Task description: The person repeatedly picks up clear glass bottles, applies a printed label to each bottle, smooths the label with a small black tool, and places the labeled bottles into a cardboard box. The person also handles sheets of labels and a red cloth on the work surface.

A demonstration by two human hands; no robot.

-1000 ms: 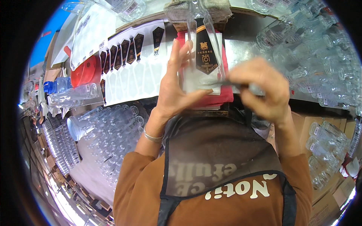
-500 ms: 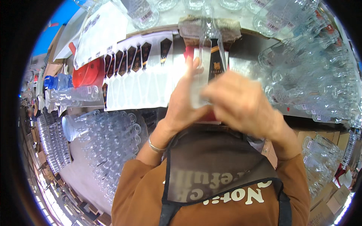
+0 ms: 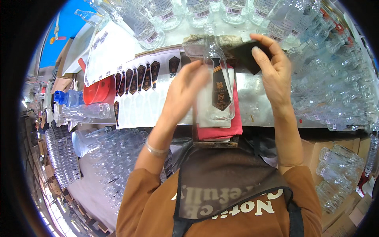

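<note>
A clear glass bottle (image 3: 211, 49) lies on its back in front of me, its neck pointing away. A black tie-shaped label (image 3: 220, 87) with gold marks lies along its front. My right hand (image 3: 276, 77) pinches a flat, dark card-like piece (image 3: 245, 55) between thumb and fingers, raised just right of the bottle's shoulder. Blurred by motion, my left hand (image 3: 184, 89) is at the bottle's left side, its fingers stretched out and holding nothing visible. Beneath the bottle are white paper and a pink cloth (image 3: 237, 120); a beige rolled cloth (image 3: 233, 42) lies under its neck.
To the left lies a white label sheet (image 3: 148, 106) with several black labels along its upper part. Beyond it are a red basin (image 3: 98, 90) and a blue-capped bottle (image 3: 71, 98). Glass bottles (image 3: 331, 85) crowd the right side and far edge; more bottles (image 3: 114, 158) stand at lower left.
My right hand has lifted off the bottle to the upper right, bringing the dark card into sight. My left hand has moved up and slightly left, uncovering the bottle and label.
</note>
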